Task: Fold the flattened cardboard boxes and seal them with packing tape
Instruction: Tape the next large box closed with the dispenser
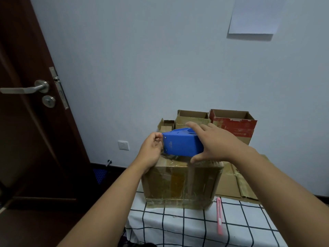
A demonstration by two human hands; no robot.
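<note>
A folded cardboard box (179,182) stands on the checked tablecloth (195,223), its sides covered with clear tape. Just above its top hovers a blue tape dispenser (181,144). My right hand (211,141) grips the dispenser from the right, fingers over its top and thumb under its lower edge. My left hand (151,148) is at the dispenser's left end, its fingertips pinching something small there, probably the tape end; the tape itself is hard to make out.
A pink utility knife (219,216) lies on the cloth right of the box. Flattened cardboard (235,182) lies behind it. Open boxes, brown (192,116) and red (235,125), stand at the wall. A dark door (26,104) is at left.
</note>
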